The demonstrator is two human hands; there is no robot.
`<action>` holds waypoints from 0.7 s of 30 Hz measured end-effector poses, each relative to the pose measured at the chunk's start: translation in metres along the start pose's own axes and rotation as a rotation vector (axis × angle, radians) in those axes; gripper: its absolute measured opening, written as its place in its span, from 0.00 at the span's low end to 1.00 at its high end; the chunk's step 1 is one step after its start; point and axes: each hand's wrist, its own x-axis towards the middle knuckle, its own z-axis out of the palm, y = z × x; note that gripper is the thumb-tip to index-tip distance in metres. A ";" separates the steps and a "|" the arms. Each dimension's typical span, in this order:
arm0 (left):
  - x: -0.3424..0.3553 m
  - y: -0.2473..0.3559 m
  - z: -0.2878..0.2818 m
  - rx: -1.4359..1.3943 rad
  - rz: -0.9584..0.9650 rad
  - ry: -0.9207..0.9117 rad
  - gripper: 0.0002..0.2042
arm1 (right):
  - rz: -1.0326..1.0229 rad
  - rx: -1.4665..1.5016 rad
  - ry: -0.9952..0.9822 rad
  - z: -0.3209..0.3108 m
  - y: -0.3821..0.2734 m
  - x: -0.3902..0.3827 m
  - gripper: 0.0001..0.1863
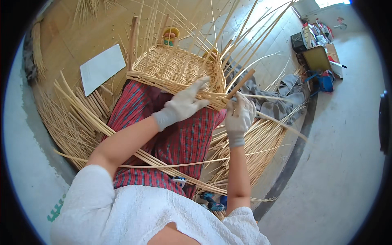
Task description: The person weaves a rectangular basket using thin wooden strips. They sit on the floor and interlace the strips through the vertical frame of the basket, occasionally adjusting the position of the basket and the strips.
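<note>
A partly woven wicker basket (171, 63) rests on my lap, with long thin rods standing up from its sides and thicker wooden posts at its corners. My left hand (185, 102), in a pale knit glove, lies against the near edge, its thumb and fingers apart. At the near right corner, beside a wooden post (241, 83), my gloved right hand (241, 114) is closed round a pale willow rod (286, 126), whose free end sticks out to the right. The fingertips there are partly hidden.
Bundles of rods lie left (61, 122) and right (261, 143). Several long rods (155, 161) cross my lap. A white board (102, 69), short sticks (96, 102), a yellow container (171, 34), grey cloth (286, 94) and a power drill (213, 202) surround me. Boxes (316, 57) stand far right.
</note>
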 end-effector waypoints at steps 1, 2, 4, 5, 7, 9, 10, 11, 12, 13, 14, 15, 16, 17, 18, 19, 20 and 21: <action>-0.018 0.007 -0.017 0.026 -0.018 -0.025 0.24 | 0.072 0.181 -0.045 -0.012 -0.014 -0.007 0.21; -0.037 0.014 -0.035 0.057 -0.037 -0.043 0.23 | 0.146 0.370 -0.096 -0.023 -0.028 -0.021 0.22; -0.075 0.027 -0.071 0.061 -0.311 -0.154 0.17 | 0.174 0.837 -0.780 -0.056 -0.054 -0.053 0.25; -0.089 0.032 -0.081 0.133 -0.410 -0.183 0.14 | 0.001 0.878 -1.089 -0.073 -0.077 -0.054 0.25; -0.114 0.036 -0.089 0.234 -0.236 -0.175 0.12 | -0.331 0.658 -1.276 -0.076 -0.106 -0.085 0.17; -0.122 0.048 -0.102 0.403 -0.099 -0.255 0.11 | -0.269 0.554 -1.256 -0.068 -0.098 -0.088 0.13; -0.121 0.067 -0.114 0.521 -0.047 -0.339 0.12 | -0.062 0.622 -1.098 -0.068 -0.086 -0.083 0.12; -0.123 0.076 -0.125 0.647 -0.001 -0.413 0.12 | 0.127 0.690 -0.931 -0.068 -0.067 -0.074 0.12; -0.128 0.070 -0.141 0.685 0.124 -0.353 0.12 | 0.155 0.542 -0.615 -0.066 -0.044 -0.068 0.12; -0.124 0.081 -0.146 0.778 0.161 -0.165 0.12 | 0.181 0.387 -0.298 -0.065 -0.023 -0.063 0.12; -0.125 0.067 -0.164 0.858 0.117 -0.022 0.11 | 0.205 0.247 -0.132 -0.073 -0.018 -0.053 0.12; -0.121 0.063 -0.178 0.932 0.066 0.121 0.10 | 0.229 0.110 0.031 -0.079 -0.018 -0.045 0.12; -0.116 0.059 -0.182 0.958 0.104 0.164 0.10 | 0.235 0.196 0.037 -0.077 -0.024 -0.043 0.10; -0.111 0.056 -0.184 0.983 0.141 0.207 0.10 | 0.241 0.283 0.041 -0.069 -0.037 -0.044 0.09; -0.108 0.056 -0.182 1.005 0.172 0.240 0.10 | 0.256 0.367 0.038 -0.061 -0.052 -0.050 0.09; -0.109 0.045 -0.173 0.769 0.146 0.195 0.10 | 0.451 0.724 -0.268 -0.056 -0.072 -0.051 0.10; -0.107 0.032 -0.160 0.528 0.129 0.149 0.09 | 0.640 1.066 -0.583 -0.053 -0.095 -0.049 0.13; -0.100 0.036 -0.145 0.560 0.228 -0.002 0.08 | 0.780 1.544 -0.613 -0.047 -0.117 -0.048 0.21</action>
